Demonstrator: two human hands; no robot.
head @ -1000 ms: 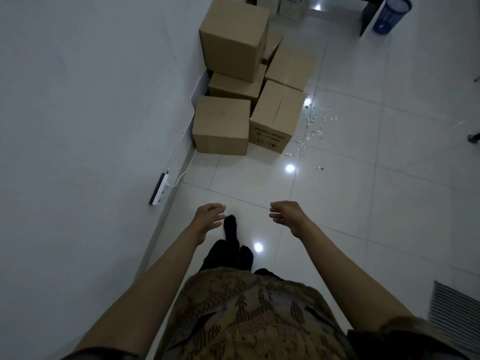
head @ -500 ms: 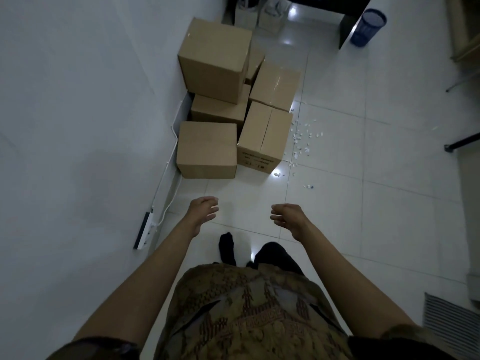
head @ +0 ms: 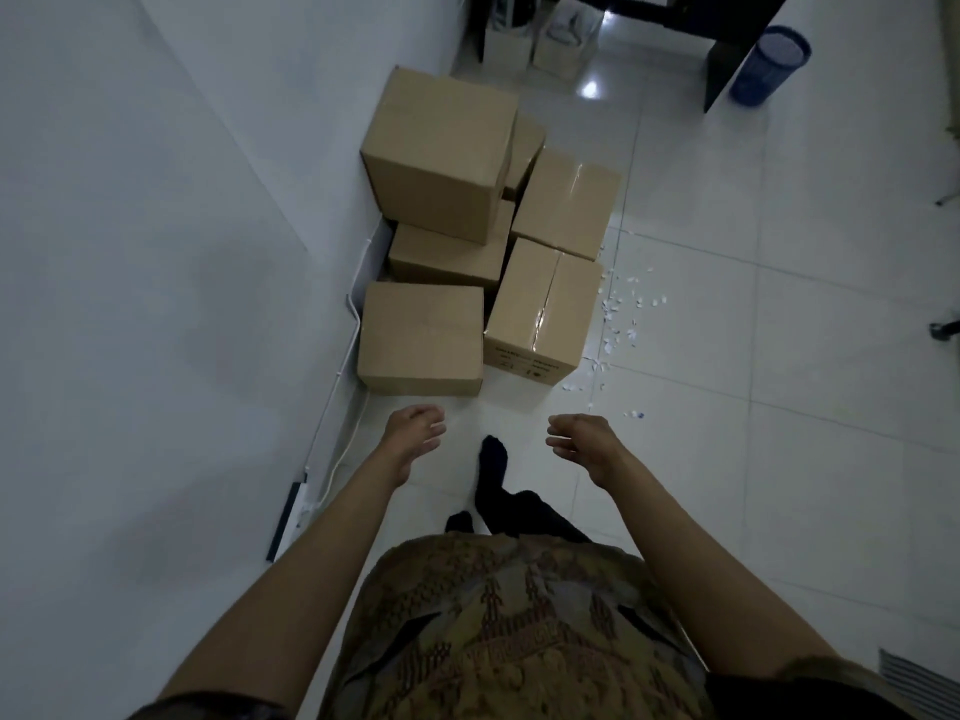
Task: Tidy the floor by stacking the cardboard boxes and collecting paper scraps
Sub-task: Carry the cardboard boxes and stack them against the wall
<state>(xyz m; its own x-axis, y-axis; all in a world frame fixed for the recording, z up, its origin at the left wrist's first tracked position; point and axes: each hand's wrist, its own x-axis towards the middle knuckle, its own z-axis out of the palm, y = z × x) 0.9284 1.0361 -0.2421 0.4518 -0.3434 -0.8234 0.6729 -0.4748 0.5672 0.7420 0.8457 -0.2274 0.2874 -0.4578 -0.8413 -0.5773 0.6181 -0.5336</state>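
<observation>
Several brown cardboard boxes lie against the left wall. A large box (head: 441,153) sits on top of a flatter one (head: 447,257). The nearest box (head: 421,337) stands on the floor beside a taped box (head: 543,309) with print on its front face. Another box (head: 569,202) lies behind the taped one. Small white paper scraps (head: 621,324) are strewn over the tiles to the right of the boxes. My left hand (head: 413,433) and my right hand (head: 582,441) hang in the air just short of the nearest boxes, fingers loosely curled, holding nothing.
A white cable (head: 353,324) runs down the wall to a power strip (head: 291,511) on the floor at left. A blue waste bin (head: 771,65) stands at the far right beside a dark desk leg (head: 727,70). My feet in black socks (head: 493,470) are below the hands.
I have walked closer to the boxes, which now look larger and nearer. Both hands stay raised and empty, with the gap to the nearest boxes smaller.
</observation>
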